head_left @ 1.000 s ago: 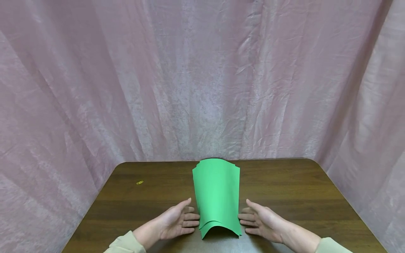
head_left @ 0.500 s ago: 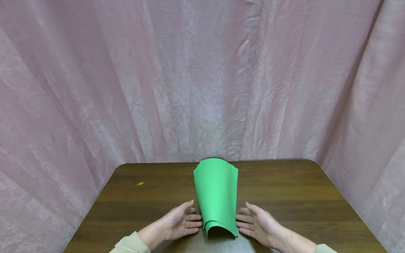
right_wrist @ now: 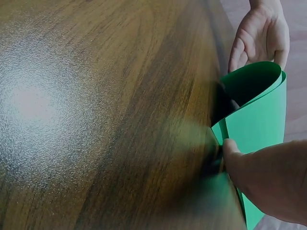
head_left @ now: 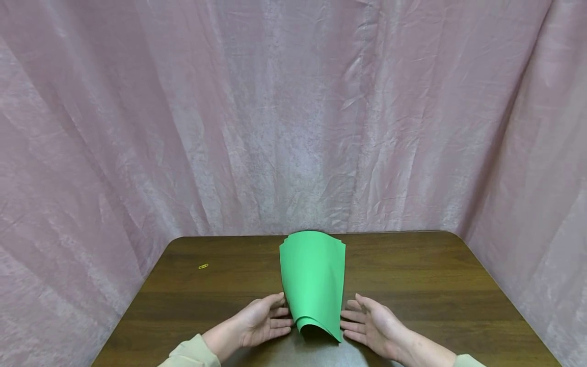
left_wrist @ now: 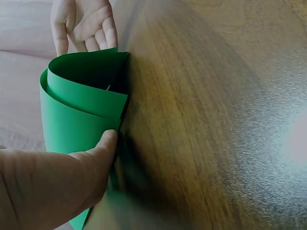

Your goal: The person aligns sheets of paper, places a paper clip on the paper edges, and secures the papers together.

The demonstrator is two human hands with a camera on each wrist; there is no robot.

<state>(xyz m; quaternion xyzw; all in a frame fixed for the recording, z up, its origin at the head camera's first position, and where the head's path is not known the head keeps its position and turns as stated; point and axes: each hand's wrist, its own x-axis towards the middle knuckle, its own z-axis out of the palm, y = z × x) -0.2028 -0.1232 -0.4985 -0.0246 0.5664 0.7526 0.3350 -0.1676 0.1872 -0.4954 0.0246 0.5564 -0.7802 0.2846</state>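
The paper [head_left: 314, 278] has narrowed at its near end; it arches on the table [head_left: 412, 275] between left hand [head_left: 263, 321] and right hand [head_left: 380, 326], fingers straight at its sides; uneven pressure could skew it, a hard squeeze crease it, letting go spring it flat.
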